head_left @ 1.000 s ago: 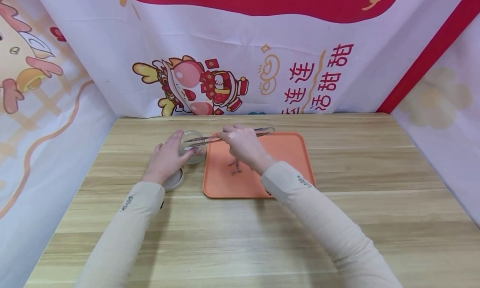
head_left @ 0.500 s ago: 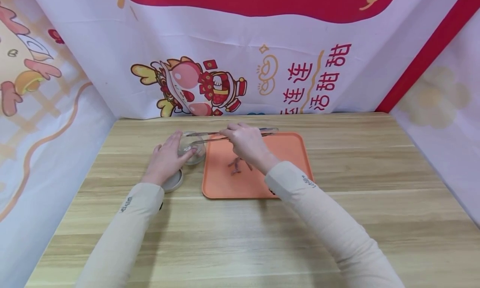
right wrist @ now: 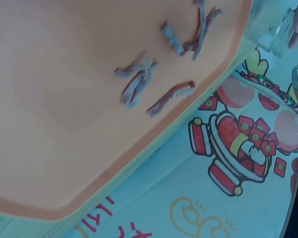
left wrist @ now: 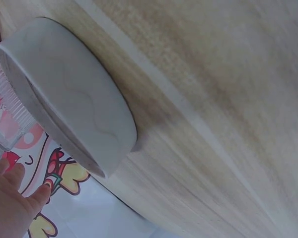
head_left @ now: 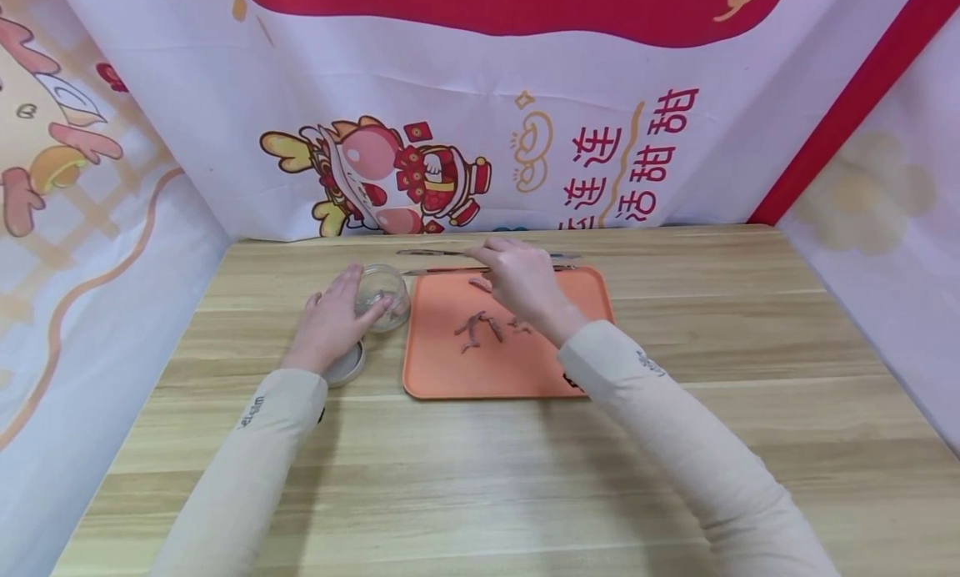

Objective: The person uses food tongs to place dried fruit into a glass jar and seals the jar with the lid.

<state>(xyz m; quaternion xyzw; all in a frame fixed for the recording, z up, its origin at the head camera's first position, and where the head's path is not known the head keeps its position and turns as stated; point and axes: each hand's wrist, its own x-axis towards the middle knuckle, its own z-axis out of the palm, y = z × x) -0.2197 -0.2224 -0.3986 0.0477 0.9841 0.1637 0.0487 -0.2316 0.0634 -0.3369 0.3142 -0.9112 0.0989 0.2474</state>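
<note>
My left hand [head_left: 326, 323] grips a clear jar [head_left: 382, 281] from its near left side, thumb and fingers spread round it. Some small brownish pieces show inside the jar. Metal tongs [head_left: 442, 271] are in my right hand [head_left: 519, 281], held level above the tray's far edge. Their two arms stand apart with nothing visible between the tips, which point left towards the jar. Several brownish dried-meat-like strips [head_left: 472, 327] lie on the orange tray [head_left: 442, 377]; the right wrist view shows these strips [right wrist: 136, 87] close up, wrinkled and loosely scattered.
A round greyish lid [head_left: 345, 367] lies on the wooden table [head_left: 450, 477] beneath my left wrist, large in the left wrist view. Behind the table's far edge hangs a printed white and red cloth [head_left: 450, 60], with more cloth at both sides.
My right hand has drawn the tongs back from over the jar, right and away, and their tips have spread apart. More strips on the tray are uncovered. My left hand stays on the jar.
</note>
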